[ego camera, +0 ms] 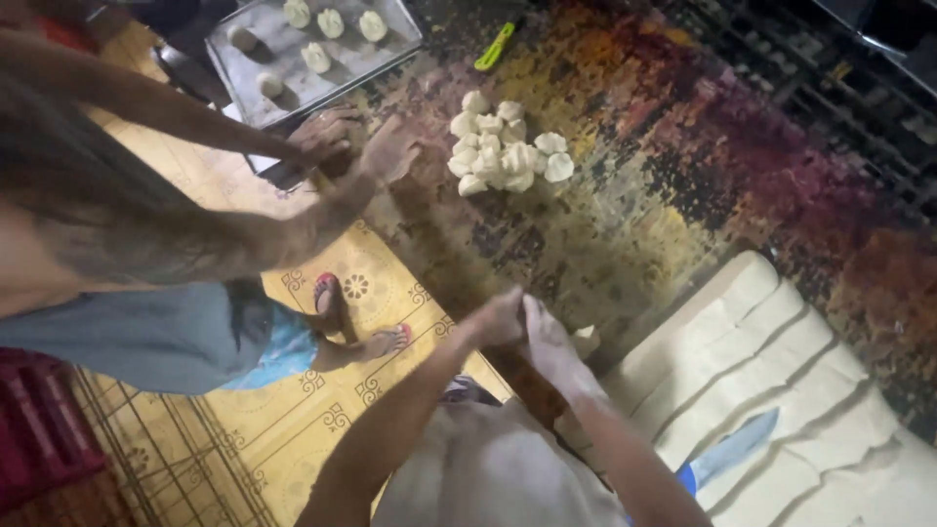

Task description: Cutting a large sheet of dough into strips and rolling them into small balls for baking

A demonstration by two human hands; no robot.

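Note:
My left hand (pixel 496 318) and my right hand (pixel 547 337) are pressed together at the near edge of the dark mottled table (pixel 625 195). Whatever lies between them is hidden. A small pale dough lump (pixel 587 341) shows right beside my right hand. To the right lies a large pale dough slab (pixel 771 361) cut into long strips, with a blue-handled knife (pixel 732 451) resting on it. A pile of small dough pieces (pixel 503 146) sits further up the table.
Another person stands at the left with both hands (pixel 356 144) on the table edge, feet in sandals (pixel 356 317) on the yellow patterned floor. A metal tray (pixel 283 83) with several shaped dough balls lies at the top left. A green tool (pixel 495 46) lies beyond the pile.

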